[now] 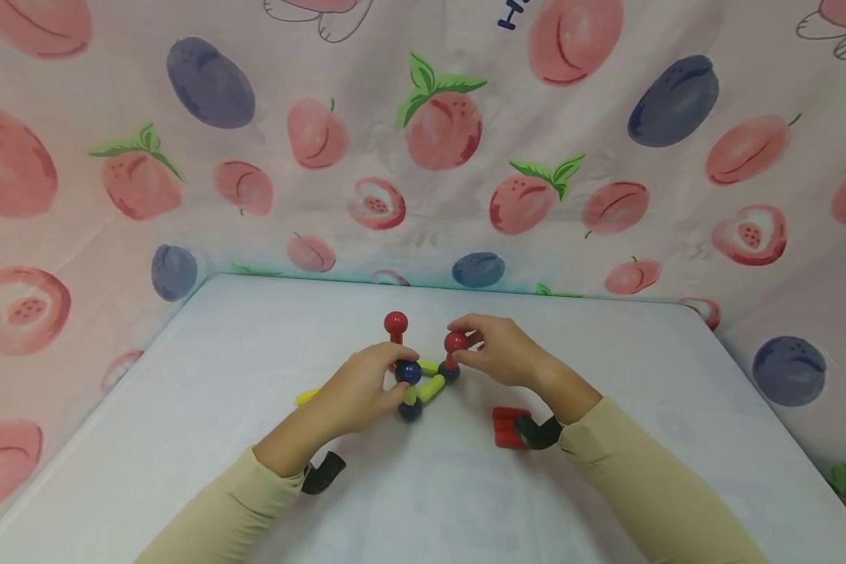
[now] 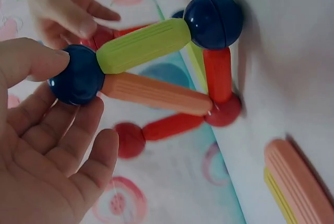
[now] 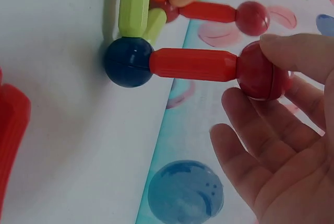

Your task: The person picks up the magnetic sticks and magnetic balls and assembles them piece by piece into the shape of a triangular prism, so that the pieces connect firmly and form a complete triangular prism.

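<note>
A frame of colored rods and balls, like a magnetic building set, stands on the white table. My left hand (image 1: pixel 356 395) pinches an upper blue ball (image 2: pixel 78 75) between thumb and fingers. From that ball a yellow-green rod (image 2: pixel 143 45) runs down to a lower blue ball (image 2: pixel 215 20), and an orange rod (image 2: pixel 156 93) slants to a low red ball (image 2: pixel 224 110). My right hand (image 1: pixel 504 352) holds a red ball (image 3: pixel 258 72) on top of an upright red rod (image 3: pixel 193 64), whose foot meets a blue ball (image 3: pixel 128 62). Another upright red rod carries a red ball (image 1: pixel 395 322) behind.
Several red rods (image 1: pixel 511 427) lie side by side near my right wrist. Left of the frame, partly behind my left hand, lie a yellow rod (image 1: pixel 307 396) and an orange rod (image 2: pixel 297 182). A fruit-print cloth (image 1: pixel 423 243) hangs behind the table (image 1: pixel 423 493).
</note>
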`<state>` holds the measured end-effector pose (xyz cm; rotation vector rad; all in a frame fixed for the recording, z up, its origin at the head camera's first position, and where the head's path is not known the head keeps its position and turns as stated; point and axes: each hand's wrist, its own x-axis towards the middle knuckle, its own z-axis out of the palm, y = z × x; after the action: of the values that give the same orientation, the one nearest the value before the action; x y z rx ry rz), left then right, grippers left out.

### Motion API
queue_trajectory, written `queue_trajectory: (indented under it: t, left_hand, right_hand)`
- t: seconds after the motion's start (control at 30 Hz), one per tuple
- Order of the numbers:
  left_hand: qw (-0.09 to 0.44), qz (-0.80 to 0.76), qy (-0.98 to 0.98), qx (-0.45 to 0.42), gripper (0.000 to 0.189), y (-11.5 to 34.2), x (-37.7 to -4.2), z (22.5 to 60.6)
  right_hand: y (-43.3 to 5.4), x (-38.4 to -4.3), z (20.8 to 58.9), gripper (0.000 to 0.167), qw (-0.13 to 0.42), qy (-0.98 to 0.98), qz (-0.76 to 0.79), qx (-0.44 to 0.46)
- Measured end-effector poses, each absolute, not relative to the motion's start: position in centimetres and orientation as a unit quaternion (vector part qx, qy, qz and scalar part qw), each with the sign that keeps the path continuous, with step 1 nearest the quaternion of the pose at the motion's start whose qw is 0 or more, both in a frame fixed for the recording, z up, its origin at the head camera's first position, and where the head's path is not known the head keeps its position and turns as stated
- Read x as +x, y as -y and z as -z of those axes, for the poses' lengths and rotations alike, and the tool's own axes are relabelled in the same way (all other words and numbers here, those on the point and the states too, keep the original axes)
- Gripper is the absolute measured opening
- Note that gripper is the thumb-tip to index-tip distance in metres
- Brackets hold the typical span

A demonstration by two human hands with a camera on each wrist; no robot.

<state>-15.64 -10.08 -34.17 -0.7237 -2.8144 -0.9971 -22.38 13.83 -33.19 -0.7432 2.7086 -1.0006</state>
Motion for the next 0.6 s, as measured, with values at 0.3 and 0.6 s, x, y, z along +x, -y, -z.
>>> queue_trajectory:
  t: [0.3, 0.6]
  left_hand:
    - [0.037, 0.338, 0.916, -0.211, 0.038, 11.8, -17.1, 34.3]
    - [0.065, 0.338, 0.922, -0.178, 0.040, 12.3, -17.9, 34.6]
  right_hand:
    - [-13.2, -21.0, 32.9, 0.041, 0.102, -0.903, 0.331, -0.253]
    - [-12.4, -19.8, 33.0, 0.043, 0.110, -0.903, 0.317, -0.267]
